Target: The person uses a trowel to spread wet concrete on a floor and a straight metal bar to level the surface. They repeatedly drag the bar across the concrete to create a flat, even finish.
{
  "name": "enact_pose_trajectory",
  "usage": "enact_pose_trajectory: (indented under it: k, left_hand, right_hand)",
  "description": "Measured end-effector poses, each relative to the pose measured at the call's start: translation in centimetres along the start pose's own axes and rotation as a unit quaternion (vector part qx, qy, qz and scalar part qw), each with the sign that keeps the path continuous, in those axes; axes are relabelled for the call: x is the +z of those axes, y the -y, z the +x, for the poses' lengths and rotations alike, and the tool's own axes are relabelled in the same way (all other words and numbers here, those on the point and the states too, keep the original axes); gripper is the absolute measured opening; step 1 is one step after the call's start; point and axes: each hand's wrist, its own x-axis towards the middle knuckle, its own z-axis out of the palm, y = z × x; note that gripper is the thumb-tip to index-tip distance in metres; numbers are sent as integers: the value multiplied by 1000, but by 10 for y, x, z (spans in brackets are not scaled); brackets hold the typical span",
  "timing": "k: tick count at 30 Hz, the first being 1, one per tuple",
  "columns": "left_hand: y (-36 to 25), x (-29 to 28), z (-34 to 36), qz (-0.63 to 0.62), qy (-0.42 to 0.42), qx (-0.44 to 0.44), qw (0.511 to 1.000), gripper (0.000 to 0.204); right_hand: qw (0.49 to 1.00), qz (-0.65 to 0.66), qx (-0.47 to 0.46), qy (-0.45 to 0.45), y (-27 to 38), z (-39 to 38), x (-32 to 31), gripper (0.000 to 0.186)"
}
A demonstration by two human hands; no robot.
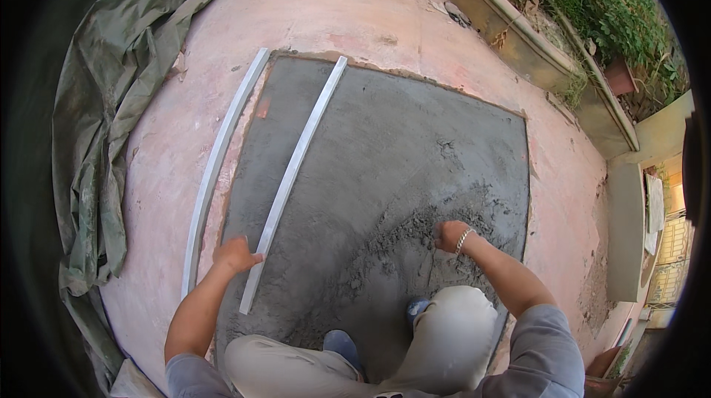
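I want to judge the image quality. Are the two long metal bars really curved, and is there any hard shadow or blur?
Head view: the two metal bars bow with the fisheye lens, as the mortar patch edges also do; light is soft, without hard shadows; black corners frame the picture; the left hand and right hand look sharp.

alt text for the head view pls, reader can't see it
A crouching person works a patch of wet grey mortar on a pink floor, left hand on a long metal straightedge, right hand in a loose mortar heap. A second straightedge lies alongside; a green tarp lies left.
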Motion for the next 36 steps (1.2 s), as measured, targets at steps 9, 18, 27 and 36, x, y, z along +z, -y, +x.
enact_pose_trajectory:
  k: [9, 18, 27, 36]
  left_hand:
    - [4, 94, -16, -69, -63, -120, 988, 62]
    - [10, 180, -35, -165, -240, -255, 922, 38]
    - [6, 170, -17, -191, -285, -250, 905, 43]
    - [-8, 178, -14, -162, -301, -209, 916, 43]
  right_hand:
    - [916, -93, -236, -311, 237, 217, -133, 40]
    - [848, -240, -343, -325, 295, 273, -162, 25]
    - [888, -205, -315, -265, 303, 301, -169, 28]
    - [905, -196, -294, -239, 257, 281, -162, 28]
